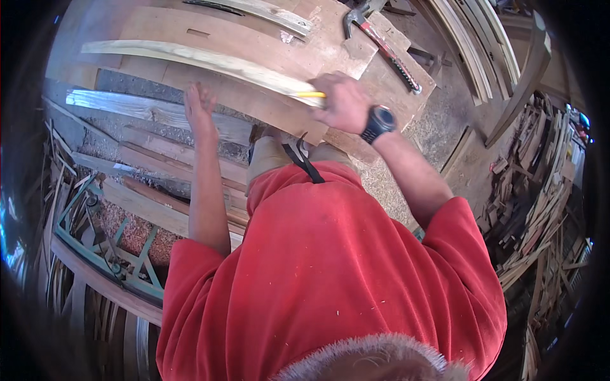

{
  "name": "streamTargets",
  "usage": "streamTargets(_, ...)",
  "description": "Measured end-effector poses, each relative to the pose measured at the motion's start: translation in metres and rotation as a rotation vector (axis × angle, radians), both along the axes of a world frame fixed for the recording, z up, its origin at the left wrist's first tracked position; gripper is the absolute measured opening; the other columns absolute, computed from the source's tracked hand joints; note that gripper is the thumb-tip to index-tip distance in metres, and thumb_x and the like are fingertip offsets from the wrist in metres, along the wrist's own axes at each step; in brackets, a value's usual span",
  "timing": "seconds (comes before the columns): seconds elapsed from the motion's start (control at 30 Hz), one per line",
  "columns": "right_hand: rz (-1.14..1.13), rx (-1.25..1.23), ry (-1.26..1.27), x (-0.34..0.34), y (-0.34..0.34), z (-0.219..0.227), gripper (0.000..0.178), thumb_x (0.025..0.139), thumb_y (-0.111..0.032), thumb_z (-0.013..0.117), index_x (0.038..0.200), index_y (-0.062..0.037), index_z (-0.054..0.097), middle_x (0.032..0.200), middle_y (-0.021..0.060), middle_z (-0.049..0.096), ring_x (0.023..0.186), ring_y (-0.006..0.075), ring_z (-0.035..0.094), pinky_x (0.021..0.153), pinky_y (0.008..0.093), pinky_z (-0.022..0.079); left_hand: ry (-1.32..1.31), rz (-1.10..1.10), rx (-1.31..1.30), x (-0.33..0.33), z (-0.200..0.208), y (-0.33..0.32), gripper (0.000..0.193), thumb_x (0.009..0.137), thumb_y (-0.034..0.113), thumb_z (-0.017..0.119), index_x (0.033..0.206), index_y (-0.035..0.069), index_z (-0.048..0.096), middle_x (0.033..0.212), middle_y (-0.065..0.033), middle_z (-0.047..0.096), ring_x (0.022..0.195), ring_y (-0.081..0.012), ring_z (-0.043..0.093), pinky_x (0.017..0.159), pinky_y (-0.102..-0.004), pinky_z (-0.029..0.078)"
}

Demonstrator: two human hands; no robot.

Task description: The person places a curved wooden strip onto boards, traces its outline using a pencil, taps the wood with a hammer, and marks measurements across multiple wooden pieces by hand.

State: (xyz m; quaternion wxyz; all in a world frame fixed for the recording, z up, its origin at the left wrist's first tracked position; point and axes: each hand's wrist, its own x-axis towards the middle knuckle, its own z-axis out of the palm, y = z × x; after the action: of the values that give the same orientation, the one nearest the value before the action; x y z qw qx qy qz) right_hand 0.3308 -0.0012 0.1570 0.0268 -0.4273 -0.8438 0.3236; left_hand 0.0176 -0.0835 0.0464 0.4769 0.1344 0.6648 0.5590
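Observation:
A long pale wooden strip (190,58) lies across the plywood workbench (146,26) in front of me. My right hand (344,103), with a dark watch on its wrist, is closed on a yellow pencil (311,94). The pencil's visible end points left over the strip's right end; whether the hand also touches the wood I cannot tell. My left hand (200,106) is raised by the near edge of the bench, its fingers stretched out and holding nothing. A claw hammer (382,47) with a red and black handle rests at the bench's right side.
Another strip (270,14) and a dark slender tool (213,6) lie farther back on the bench. Boards (159,149) are stacked at my left, beside a green metal frame (143,260). Heaped offcuts (527,171) and long leaning planks (467,44) stand on the right.

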Motion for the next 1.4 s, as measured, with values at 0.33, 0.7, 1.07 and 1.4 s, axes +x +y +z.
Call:
streamTargets(0.33,-0.038,0.015,-0.246,0.187,-0.011,-0.009,0.052,0.069,-0.015,0.071,0.121,-0.0087,0.071,0.105,0.013,0.073,0.101,0.0365,0.064,0.093,0.0436,0.052,0.31,0.108,-0.096,0.072,0.019,0.069,0.093,0.092,0.031,0.077,0.153,-0.014,0.024,0.15,-0.0292,0.045,0.138,-0.0356,0.047,0.117,-0.0396,0.036)
streamTargets(0.7,-0.225,-0.283,0.037,0.215,0.021,-0.033,0.053,0.082,-0.038,0.082,0.123,-0.0063,0.07,0.121,0.0172,0.069,0.111,0.0351,0.066,0.093,0.0397,0.052,0.128,0.062,0.073,0.082,-0.026,0.046,0.086,0.094,0.038,0.073,0.151,-0.011,0.032,0.142,-0.0231,0.054,0.131,-0.0291,0.053,0.111,-0.0371,0.041)
streamTargets(1.07,-0.231,0.118,-0.544,0.211,0.098,-0.115,0.055,0.087,-0.044,0.069,0.127,-0.0067,0.063,0.118,0.0258,0.068,0.113,0.044,0.062,0.102,0.0487,0.048,0.702,-0.077,-0.078,0.128,-0.051,-0.128,0.041,0.106,0.029,0.053,0.13,-0.003,0.061,0.122,-0.0257,0.067,0.12,-0.0366,0.063,0.102,-0.0412,0.047)
streamTargets(1.4,-0.441,0.153,-0.416,0.231,0.123,-0.104,0.043,0.08,-0.038,0.069,0.107,-0.004,0.07,0.103,0.026,0.072,0.1,0.0472,0.068,0.088,0.0527,0.054,0.428,-0.424,-0.789,0.141,-0.086,-0.384,0.054,0.1,0.046,0.052,0.112,-0.003,0.074,0.111,-0.0271,0.072,0.11,-0.0404,0.068,0.095,-0.0467,0.051)
